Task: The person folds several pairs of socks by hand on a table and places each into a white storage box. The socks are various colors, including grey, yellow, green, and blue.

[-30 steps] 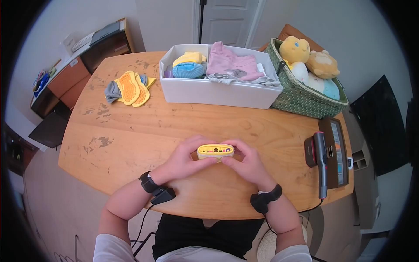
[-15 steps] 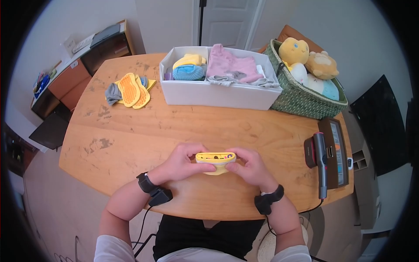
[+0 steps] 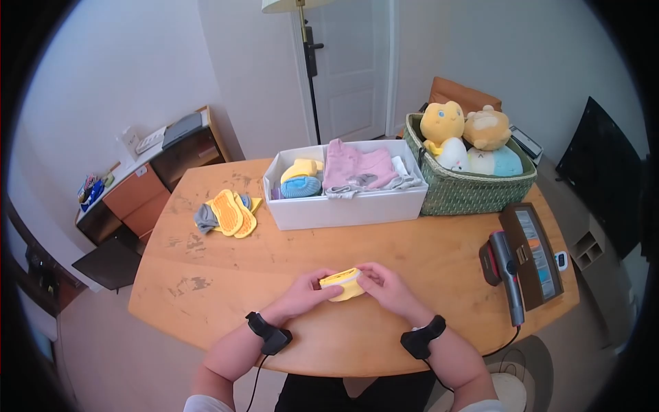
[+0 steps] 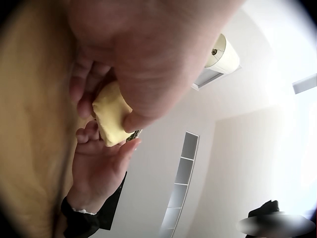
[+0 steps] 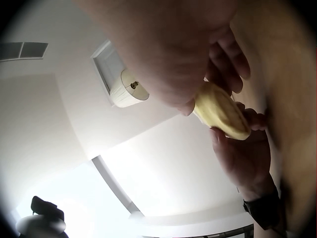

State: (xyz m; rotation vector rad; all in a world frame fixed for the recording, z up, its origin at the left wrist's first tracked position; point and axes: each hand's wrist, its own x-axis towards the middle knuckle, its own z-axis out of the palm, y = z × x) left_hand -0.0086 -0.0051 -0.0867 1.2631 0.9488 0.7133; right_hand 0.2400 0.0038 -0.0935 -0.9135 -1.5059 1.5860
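Both hands hold a small folded yellow cloth bundle (image 3: 350, 283) with a pale band along its upper edge, low over the near middle of the table. My left hand (image 3: 310, 291) grips its left end, thumb on the near side. At the right end, my right hand (image 3: 389, 288) pinches it between thumb and fingers. In the left wrist view the bundle (image 4: 111, 114) shows a plain yellow side and a bit of dark pattern at one edge. The right wrist view shows the bundle (image 5: 220, 110) as a rounded, soft shape between the two hands.
A white divided box (image 3: 350, 217) with folded clothes stands at the back of the wooden table (image 3: 226, 275). Right of it is a green woven basket (image 3: 473, 197) of plush toys. Yellow sole-shaped pieces (image 3: 228, 211) lie back left; a corded grey handheld appliance (image 3: 509, 275) lies right.
The head view has tilted up, showing more of the door and a lamp. The bundle has turned so its top opening shows less and its right end sits higher; both hands still hold it.
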